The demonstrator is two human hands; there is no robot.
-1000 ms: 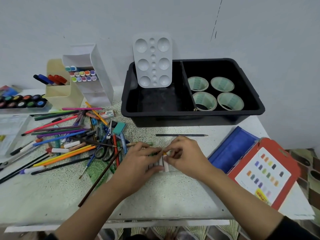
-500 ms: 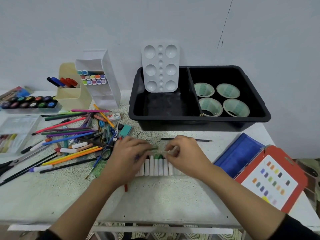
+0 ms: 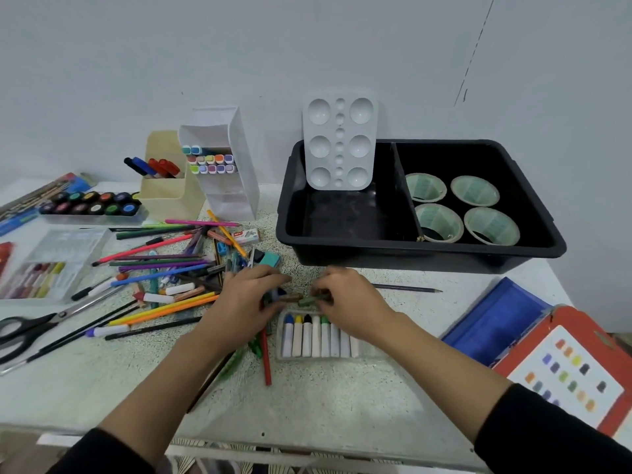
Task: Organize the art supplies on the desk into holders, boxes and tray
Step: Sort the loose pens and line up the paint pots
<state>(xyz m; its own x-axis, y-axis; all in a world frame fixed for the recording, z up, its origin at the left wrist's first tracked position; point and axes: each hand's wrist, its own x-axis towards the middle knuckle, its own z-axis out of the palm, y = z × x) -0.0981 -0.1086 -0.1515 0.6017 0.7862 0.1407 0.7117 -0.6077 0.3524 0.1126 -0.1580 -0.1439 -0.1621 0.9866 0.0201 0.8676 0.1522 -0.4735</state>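
Pinching what, that right hand (image 3: 349,302)?

It pinches a short green wax crayon (image 3: 309,300) in curled fingertips, just above the tabletop (image 3: 325,401). The crayon's long axis runs left to right. The left hand (image 3: 246,302) is curled too, holding a short brown crayon (image 3: 294,297) end to end with the green one. A dark blue bit sits under its fingers, too hidden to identify.

And where do the rest of the crayons lie?

They lie in a shallow clear plastic tray (image 3: 367,352) just in front of both hands, side by side in white wrappers. Their long axes run front to back, and the coloured tips point away, toward the black two-part plastic bin (image 3: 420,256).

What is close by?

A red pencil (image 3: 266,357) lies along the tray's left edge. A dark grey pencil (image 3: 407,288) lies behind the right hand with its tip pointing right. A heap of coloured pencils and pens (image 3: 164,268) crowds the left hand.

Farther out?

A white paint palette (image 3: 340,142) leans in the bin's left part, and four green tape rolls (image 3: 458,210) sit in its right part. An open blue tin (image 3: 492,323) with a red colour-chart lid (image 3: 567,367) lies at the right. At the left are black-handled scissors (image 3: 27,330), a white marker holder (image 3: 239,172) and a cream holder (image 3: 164,196).
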